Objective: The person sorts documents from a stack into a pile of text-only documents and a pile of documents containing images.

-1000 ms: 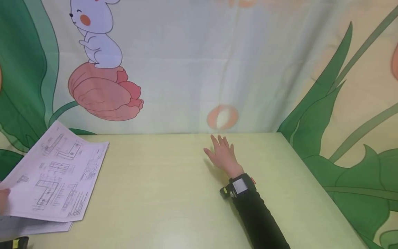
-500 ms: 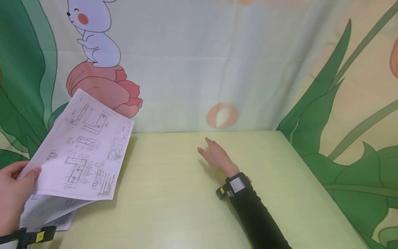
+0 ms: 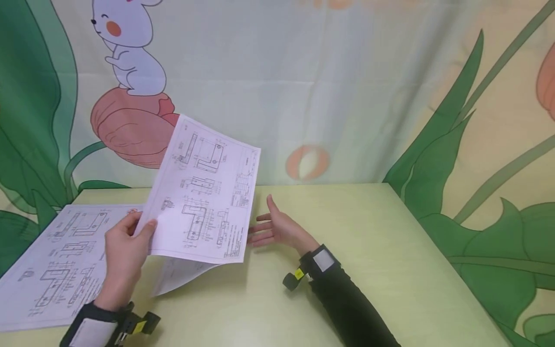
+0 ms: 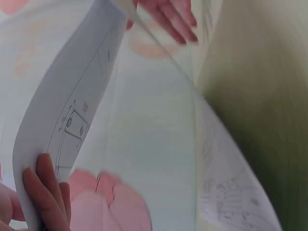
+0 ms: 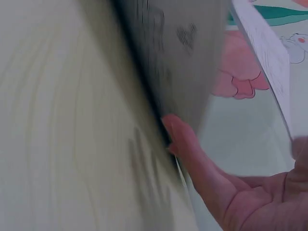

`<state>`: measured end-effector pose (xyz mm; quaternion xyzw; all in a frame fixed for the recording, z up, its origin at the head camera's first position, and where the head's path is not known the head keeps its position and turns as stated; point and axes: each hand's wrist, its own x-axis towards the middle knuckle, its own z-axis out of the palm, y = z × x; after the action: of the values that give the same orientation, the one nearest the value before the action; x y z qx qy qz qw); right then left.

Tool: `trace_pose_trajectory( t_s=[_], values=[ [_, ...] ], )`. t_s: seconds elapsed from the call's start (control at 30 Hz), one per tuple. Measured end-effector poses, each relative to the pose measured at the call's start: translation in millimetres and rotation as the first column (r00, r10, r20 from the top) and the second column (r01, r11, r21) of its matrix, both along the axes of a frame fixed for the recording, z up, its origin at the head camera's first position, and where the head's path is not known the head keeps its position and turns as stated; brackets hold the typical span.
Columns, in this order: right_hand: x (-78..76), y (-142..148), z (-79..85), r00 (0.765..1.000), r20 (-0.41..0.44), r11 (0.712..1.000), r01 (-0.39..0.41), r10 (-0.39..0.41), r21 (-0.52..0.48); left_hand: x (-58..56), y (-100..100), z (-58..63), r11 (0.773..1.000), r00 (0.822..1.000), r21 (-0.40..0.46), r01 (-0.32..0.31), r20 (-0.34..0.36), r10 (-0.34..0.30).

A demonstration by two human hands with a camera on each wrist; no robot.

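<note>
My left hand [image 3: 125, 253] pinches a printed technical drawing sheet [image 3: 173, 188] by its left edge, thumb on the front, and holds it tilted above the table. Beneath it a second sheet [image 3: 186, 273] sags in a curve; the left wrist view shows a gap between the upper paper [image 4: 72, 91] and that drooping sheet [image 4: 236, 183]. My right hand [image 3: 284, 229] is beside the right edge of the held sheets, thumb up and fingers extended. In the right wrist view its thumb [image 5: 192, 159] is by the edge of a blurred sheet; contact is unclear.
More drawing sheets [image 3: 39, 270] lie at the left of the pale wooden table [image 3: 373, 270], partly under the left forearm. A printed curtain [image 3: 243, 96] with a rabbit and flowers hangs behind and along the right side.
My left hand has come in from the left edge, lifting the sheets up and rightward and leaving others on the table. My right hand has moved left and turned thumb up.
</note>
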<state>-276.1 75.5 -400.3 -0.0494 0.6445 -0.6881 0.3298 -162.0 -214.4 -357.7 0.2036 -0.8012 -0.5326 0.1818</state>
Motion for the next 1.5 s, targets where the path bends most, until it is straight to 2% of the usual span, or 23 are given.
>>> trace_pose_trajectory(
  t_s=[0.03, 0.13, 0.23, 0.37, 0.43, 0.53, 0.63, 0.7, 0.87, 0.93, 1.03, 1.13, 1.17, 1.23, 1.27, 1.33, 1.47, 1.5],
  values=[
    [0.5, 0, 0.2, 0.999, 0.041, 1.0, 0.005, -0.004, -0.023, -2.1, 8, -2.1, 1.0, 1.0, 0.014, 0.012, -0.015, -0.012],
    [0.4, 5, 0.6, 0.995, 0.097, 0.997, 0.031, -0.024, -0.074, -8.5, 27, -10.6, 0.998, 0.997, 0.038, 0.059, -0.055, -0.057],
    [-0.9, 12, 1.8, 0.994, 0.09, 0.989, 0.078, -0.068, -0.121, -13.1, 42, -18.2, 0.995, 0.995, 0.048, 0.085, -0.052, -0.083],
    [-0.8, 18, 4.9, 0.983, 0.009, 0.977, 0.185, -0.185, -0.107, -16.5, 52, -24.1, 0.991, 0.991, 0.023, 0.133, -0.006, -0.133],
    [0.4, 22, 7.3, 0.969, -0.061, 0.971, 0.237, -0.239, -0.044, -17.6, 54, -25.3, 0.984, 0.983, -0.007, 0.179, 0.028, -0.179],
    [1.9, 28, 12.3, 0.95, -0.162, 0.959, 0.28, -0.268, 0.054, -19.9, 58, -28.0, 0.965, 0.963, -0.044, 0.257, 0.095, -0.252],
    [2.5, 40, 18.3, 0.935, -0.24, 0.952, 0.292, -0.263, 0.095, -23.7, 61, -34.2, 0.938, 0.93, -0.06, 0.342, 0.166, -0.329],
    [2.4, 51, 22.7, 0.93, -0.255, 0.951, 0.297, -0.266, 0.09, -26.8, 65, -40.2, 0.914, 0.901, -0.054, 0.401, 0.202, -0.384],
    [1.4, 82, 32.9, 0.927, -0.261, 0.955, 0.292, -0.27, 0.05, -32.8, 83, -51.9, 0.861, 0.839, -0.018, 0.508, 0.236, -0.49],
    [1.7, 95, 35.2, 0.928, -0.26, 0.957, 0.288, -0.268, 0.039, -32.7, 95, -53.5, 0.833, 0.803, 0.037, 0.553, 0.245, -0.544],
    [3.5, 115, 36.7, 0.931, -0.25, 0.958, 0.283, -0.266, 0.034, -31.7, 114, -56.0, 0.763, 0.723, 0.193, 0.616, 0.246, -0.646],
    [5.4, 133, 37.0, 0.936, -0.233, 0.96, 0.279, -0.264, 0.03, -31.6, 131, -59.1, 0.662, 0.633, 0.377, 0.648, 0.217, -0.743],
    [6.1, 138, 37.2, 0.937, -0.236, 0.962, 0.273, -0.259, 0.029, -32.2, 137, -60.0, 0.631, 0.609, 0.416, 0.655, 0.205, -0.767],
    [7.4, 148, 37.9, 0.939, -0.241, 0.967, 0.255, -0.243, 0.018, -33.7, 147, -61.0, 0.584, 0.573, 0.468, 0.664, 0.184, -0.799],
    [8.2, 152, 38.6, 0.94, -0.245, 0.969, 0.247, -0.237, 0.009, -34.9, 153, -61.4, 0.57, 0.56, 0.474, 0.671, 0.18, -0.809],
    [10.1, 159, 40.4, 0.943, -0.244, 0.972, 0.233, -0.229, -0.012, -38.2, 163, -61.2, 0.565, 0.554, 0.475, 0.675, 0.18, -0.813],
    [14.7, 173, 44.4, 0.952, -0.217, 0.976, 0.208, -0.217, -0.062, -45.0, 180, -58.4, 0.582, 0.566, 0.471, 0.663, 0.194, -0.801],
    [15.8, 176, 44.4, 0.953, -0.213, 0.976, 0.207, -0.215, -0.062, -46.7, 184, -58.1, 0.576, 0.571, 0.485, 0.658, 0.177, -0.801]
  ],
)
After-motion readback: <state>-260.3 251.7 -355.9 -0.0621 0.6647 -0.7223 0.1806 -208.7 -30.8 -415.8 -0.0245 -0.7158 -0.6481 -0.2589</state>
